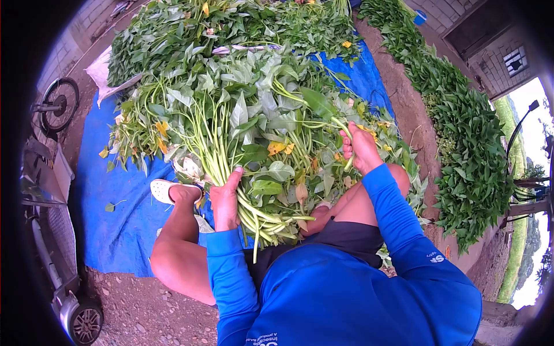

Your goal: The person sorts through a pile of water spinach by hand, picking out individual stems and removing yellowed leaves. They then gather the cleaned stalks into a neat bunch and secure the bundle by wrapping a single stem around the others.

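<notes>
A thick bunch of water spinach (216,150) is gripped in my left hand (225,200), its long pale-green stems running through the fist. The leaves fan out away from me, and the cut stem ends stick out below the hand above my lap. To the right, my right hand (362,149) is closed around a water spinach stem (340,124) with a large leaf at its tip. Beneath and beyond both hands lies a big heap of loose water spinach (283,121), with some yellow leaves (280,147) mixed in.
A blue tarp (124,225) spreads under the heap. More greens (225,23) are piled at the back, and a long row of leafy bundles (456,150) lines the right. At left stand a wheel (59,105) and a metal vehicle part (63,207). My white clog (164,191) rests on the tarp.
</notes>
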Demonstrator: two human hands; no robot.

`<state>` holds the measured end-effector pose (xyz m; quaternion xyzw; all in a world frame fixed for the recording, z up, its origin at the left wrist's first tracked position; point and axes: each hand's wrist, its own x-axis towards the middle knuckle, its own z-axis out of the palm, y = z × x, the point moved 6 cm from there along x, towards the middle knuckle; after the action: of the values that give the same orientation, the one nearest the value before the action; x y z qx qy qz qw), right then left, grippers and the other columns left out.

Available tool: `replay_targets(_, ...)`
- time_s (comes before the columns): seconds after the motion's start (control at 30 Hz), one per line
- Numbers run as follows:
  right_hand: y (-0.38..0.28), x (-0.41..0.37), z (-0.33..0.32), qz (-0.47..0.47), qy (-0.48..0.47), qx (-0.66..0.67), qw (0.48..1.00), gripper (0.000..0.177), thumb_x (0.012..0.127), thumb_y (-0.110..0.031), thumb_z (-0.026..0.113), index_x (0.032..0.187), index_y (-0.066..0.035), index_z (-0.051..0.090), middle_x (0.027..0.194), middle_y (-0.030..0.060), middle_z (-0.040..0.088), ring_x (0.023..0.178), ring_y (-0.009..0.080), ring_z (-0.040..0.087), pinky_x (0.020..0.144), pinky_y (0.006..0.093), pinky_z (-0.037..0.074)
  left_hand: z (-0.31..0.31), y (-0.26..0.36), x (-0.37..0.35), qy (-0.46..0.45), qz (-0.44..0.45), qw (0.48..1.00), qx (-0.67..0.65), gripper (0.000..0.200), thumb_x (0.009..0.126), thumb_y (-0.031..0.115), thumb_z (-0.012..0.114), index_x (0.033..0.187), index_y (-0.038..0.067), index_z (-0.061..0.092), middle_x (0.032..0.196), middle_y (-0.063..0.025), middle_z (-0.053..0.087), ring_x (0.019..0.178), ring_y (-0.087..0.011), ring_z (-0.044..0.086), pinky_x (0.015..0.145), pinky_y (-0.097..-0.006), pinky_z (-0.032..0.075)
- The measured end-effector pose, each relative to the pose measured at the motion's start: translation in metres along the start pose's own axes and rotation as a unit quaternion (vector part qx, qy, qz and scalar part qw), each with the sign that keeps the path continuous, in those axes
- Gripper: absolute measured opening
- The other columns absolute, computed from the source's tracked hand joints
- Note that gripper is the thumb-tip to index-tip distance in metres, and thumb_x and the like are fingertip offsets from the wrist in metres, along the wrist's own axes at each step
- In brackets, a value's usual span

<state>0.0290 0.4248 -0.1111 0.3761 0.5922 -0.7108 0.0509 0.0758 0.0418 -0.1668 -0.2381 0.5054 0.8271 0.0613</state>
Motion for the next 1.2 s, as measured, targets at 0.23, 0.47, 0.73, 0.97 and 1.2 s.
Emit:
replay_targets(0.23,0.000,-0.025,0.004,-0.024,-0.115,0.210,0.971,0.027,0.110,-0.028,0.055,0.107,-0.002,0.063,0.078,-0.0002,0.052,0.057,0.0094,0.041,0.045,0.0263,0.032,0.009,-0.023,0.012,-0.011,-0.039,0.999,-0.001,0.043,0.096,0.017,0.084,0.129,-0.006,0.070,0.116,-0.0130,0.077,0.091,-0.0184,0.073,0.081,-0.0345,0.060)
replay_targets(0.47,-0.018,-0.074,0.032,-0.217,-0.102,0.116,0.964,0.023,0.107,-0.020,0.063,0.119,0.000,0.069,0.081,-0.0004,0.058,0.066,0.0091,0.052,0.055,0.0251,0.044,0.028,-0.055,0.029,-0.025,-0.023,0.997,-0.073,0.043,0.095,0.019,0.085,0.128,-0.005,0.072,0.116,-0.0092,0.077,0.095,-0.0158,0.072,0.086,-0.0323,0.059)
replay_targets(0.73,0.125,-0.074,0.076,0.108,-0.207,-0.102,0.967,0.022,0.108,-0.021,0.065,0.118,-0.003,0.073,0.090,0.0032,0.068,0.070,0.0122,0.064,0.061,0.0299,0.060,0.029,-0.113,0.041,-0.115,-0.170,0.967,-0.150,0.052,0.103,0.041,0.077,0.137,0.003,0.065,0.119,-0.0110,0.076,0.101,-0.0232,0.076,0.090,-0.0419,0.065)
replay_targets(0.97,0.166,-0.056,0.074,0.189,-0.258,-0.159,0.934,0.029,0.112,-0.025,0.060,0.122,0.000,0.071,0.089,0.0019,0.069,0.070,0.0119,0.064,0.064,0.0312,0.060,0.021,-0.128,0.043,-0.043,-0.110,0.980,-0.162,0.055,0.097,0.034,0.086,0.136,0.002,0.064,0.116,-0.0088,0.073,0.098,-0.0214,0.072,0.088,-0.0406,0.063)
replay_targets(1.2,0.180,-0.061,0.090,0.175,-0.271,-0.225,0.919,0.033,0.110,-0.025,0.062,0.126,0.003,0.070,0.091,0.0061,0.071,0.072,0.0140,0.068,0.063,0.0320,0.062,0.028,-0.132,0.041,-0.054,-0.104,0.988,-0.103,0.051,0.087,0.016,0.089,0.127,-0.002,0.063,0.107,-0.0088,0.074,0.091,-0.0183,0.071,0.082,-0.0331,0.059)
